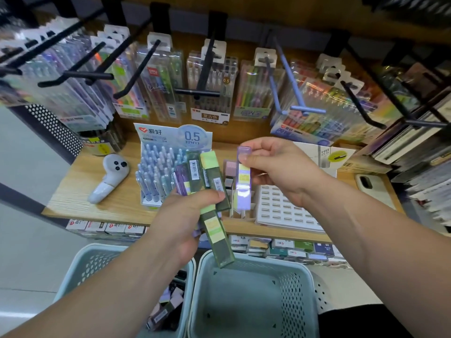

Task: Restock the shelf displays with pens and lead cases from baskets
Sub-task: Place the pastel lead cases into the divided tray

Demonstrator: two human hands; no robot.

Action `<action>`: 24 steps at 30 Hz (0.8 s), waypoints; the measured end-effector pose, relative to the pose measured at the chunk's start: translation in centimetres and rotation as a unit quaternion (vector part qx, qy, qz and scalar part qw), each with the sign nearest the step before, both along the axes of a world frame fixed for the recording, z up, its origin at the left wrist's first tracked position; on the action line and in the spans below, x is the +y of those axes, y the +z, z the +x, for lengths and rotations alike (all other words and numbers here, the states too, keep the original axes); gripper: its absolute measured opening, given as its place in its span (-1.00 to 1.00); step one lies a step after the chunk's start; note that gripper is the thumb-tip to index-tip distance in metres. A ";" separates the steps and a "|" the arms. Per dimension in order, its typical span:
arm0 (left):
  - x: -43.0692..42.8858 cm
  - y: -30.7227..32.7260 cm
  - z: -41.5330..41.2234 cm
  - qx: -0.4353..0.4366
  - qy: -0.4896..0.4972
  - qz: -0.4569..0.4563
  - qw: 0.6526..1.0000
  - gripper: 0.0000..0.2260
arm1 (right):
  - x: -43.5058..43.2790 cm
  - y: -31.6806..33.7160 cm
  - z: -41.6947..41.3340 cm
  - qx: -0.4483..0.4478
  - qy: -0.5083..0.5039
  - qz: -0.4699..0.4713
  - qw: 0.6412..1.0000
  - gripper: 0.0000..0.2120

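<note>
1. Hands first: the left hand (185, 215) is curled round a fanned bunch of lead cases (214, 181). They're mostly dark green, with some purple at the left edge, and the thumb is clamped across the front.
2. The longest green case in that bunch points down, and its lower end hangs over the rim of the right basket (244, 301).
3. The right hand (275, 167) pinches a single purple lead case (244, 189) by its top end, between fingers (256, 143) and thumb. The case hangs upright just right of the bunch, over the front part of the wooden shelf (73, 186).
4. A white slotted tray (283, 208) lies on the shelf below the right hand. Left of the bunch stands a pen display box (156, 167) with a "0.5 mm" header, packed with pale blue pens.
5. The left basket (97, 248) has more cases lying in it, partly hidden by the left arm.
6. Other stuff: a white controller (109, 176) lies on the shelf left of the pen box, a phone (371, 185) sits near the right end, and pen packs (210, 89) hang on hooks above.
</note>
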State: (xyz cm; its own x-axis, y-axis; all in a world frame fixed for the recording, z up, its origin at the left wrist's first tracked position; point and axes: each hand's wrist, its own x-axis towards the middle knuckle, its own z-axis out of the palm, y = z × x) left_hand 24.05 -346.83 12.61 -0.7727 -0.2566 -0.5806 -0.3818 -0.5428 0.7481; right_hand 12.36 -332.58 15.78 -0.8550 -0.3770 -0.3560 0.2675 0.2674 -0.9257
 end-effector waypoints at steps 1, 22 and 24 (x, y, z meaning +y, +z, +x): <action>-0.1 -0.1 0.0 -0.006 0.008 -0.002 1.000 -0.66 | 0.2 -0.1 -0.3 0.006 -0.006 0.009 1.000 -0.87; -0.9 -0.2 -0.5 0.033 0.085 -0.004 0.996 -0.79 | -0.1 0.0 0.1 -0.102 0.063 -0.029 0.992 -0.74; -0.7 0.0 -0.4 0.045 0.081 -0.006 0.996 -0.73 | -0.2 0.3 0.7 -0.102 0.127 -0.027 0.986 -0.57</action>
